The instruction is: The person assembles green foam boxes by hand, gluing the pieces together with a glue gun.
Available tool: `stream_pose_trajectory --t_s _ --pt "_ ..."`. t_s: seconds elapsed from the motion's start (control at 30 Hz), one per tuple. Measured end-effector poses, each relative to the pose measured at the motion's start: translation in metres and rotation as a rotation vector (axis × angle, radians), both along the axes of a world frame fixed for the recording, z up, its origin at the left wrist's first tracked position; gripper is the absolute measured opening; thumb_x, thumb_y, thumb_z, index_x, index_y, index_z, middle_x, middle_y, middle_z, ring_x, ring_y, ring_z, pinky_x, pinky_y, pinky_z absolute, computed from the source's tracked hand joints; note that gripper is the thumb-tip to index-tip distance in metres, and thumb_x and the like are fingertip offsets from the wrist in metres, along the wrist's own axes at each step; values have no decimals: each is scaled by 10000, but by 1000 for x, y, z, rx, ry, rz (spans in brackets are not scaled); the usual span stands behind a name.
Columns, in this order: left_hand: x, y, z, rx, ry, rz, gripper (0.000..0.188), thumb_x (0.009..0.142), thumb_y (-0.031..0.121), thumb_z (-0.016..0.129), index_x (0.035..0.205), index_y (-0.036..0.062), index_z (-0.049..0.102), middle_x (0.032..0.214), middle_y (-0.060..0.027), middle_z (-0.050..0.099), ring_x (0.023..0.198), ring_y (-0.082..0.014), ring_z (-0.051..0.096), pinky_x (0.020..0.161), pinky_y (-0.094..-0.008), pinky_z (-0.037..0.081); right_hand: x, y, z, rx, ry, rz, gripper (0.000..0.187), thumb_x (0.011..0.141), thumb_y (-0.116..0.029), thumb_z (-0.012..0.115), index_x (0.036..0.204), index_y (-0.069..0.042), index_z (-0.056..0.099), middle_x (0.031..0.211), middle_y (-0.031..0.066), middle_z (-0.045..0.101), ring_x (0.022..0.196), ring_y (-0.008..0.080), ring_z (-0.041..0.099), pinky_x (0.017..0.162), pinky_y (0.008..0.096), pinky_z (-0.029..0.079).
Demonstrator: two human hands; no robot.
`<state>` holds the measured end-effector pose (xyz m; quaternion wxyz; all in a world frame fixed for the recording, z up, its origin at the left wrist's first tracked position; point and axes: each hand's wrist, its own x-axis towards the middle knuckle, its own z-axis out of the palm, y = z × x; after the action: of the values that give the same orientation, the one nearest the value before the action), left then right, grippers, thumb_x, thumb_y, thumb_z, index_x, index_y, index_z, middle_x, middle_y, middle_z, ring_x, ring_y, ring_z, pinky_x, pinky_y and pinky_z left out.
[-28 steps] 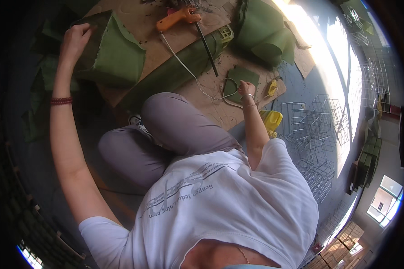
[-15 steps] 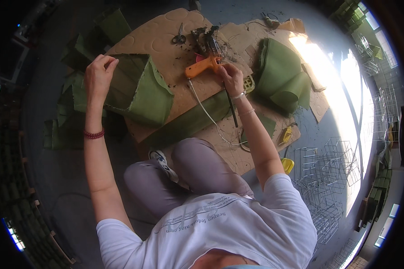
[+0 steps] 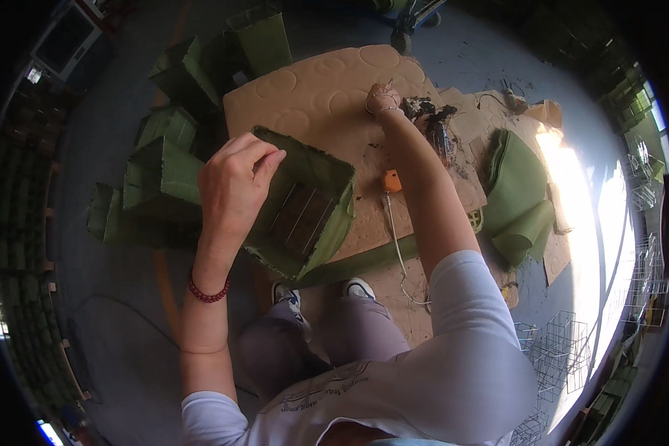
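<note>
My left hand (image 3: 238, 175) is raised at the near-left side of an open green fabric box (image 3: 316, 167), thumb and fingers pinched together. Whatever sits in the pinch, if anything, is too small to make out. The box is tilted, its mouth facing up toward me, with a rough cut rim and a dark striped bottom. My right hand (image 3: 383, 98) is stretched out to the far part of the cardboard, fingers curled down beside dark scraps (image 3: 421, 108); what they close on is hidden. Under my right forearm lies an orange glue gun (image 3: 392, 180), mostly covered, its white cord running toward me.
Several green fabric boxes (image 3: 160, 175) stand at the left. Folded green fabric (image 3: 516, 201) lies on the right of the cardboard (image 3: 297, 85). Wire frames (image 3: 561, 349) are on the floor at the right. A wheeled thing (image 3: 403, 37) stands beyond the far edge.
My right hand has let go of the glue gun and reached away to where scissors lay. The box has turned, showing its inside. My left hand remains pinched near its rim. The view has shifted.
</note>
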<state>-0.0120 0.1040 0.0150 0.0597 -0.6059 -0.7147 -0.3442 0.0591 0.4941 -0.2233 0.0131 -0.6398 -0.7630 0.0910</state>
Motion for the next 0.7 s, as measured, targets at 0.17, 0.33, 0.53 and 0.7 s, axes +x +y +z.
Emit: stream_pose_trajectory --t_s 0.17,0.33,0.53,0.7 --pt "-8 -1 5 9 6 -26 117 839 110 675 826 -5 657 764 -96 619 639 -241 584 584 -326 438 -19 -23 25 3 -116 48 214 870 -272 633 1037 -158 703 1065 28 675 950 223 662 659 464 561" --pt "2 4 7 -41 -99 -198 111 836 117 643 819 10 663 787 -112 640 740 -306 620 654 -390 480 14 -32 35 188 -116 60 192 799 -275 701 773 -85 688 720 56 668 664 181 650 580 305 490" --pt "17 13 8 -172 -180 -360 224 838 101 640 1026 -18 666 1012 -156 674 965 -330 615 859 -394 480 86 -55 90 -1164 1229 -23 87 888 -106 611 947 -43 615 896 116 657 677 172 627 558 233 505" --pt "20 22 -12 -192 -198 -356 287 808 108 675 1071 -8 657 1005 -158 683 965 -291 637 868 -394 487 155 -144 170 -1252 1617 522 362 910 -134 614 1231 -5 507 1015 125 615 838 156 581 643 227 492"
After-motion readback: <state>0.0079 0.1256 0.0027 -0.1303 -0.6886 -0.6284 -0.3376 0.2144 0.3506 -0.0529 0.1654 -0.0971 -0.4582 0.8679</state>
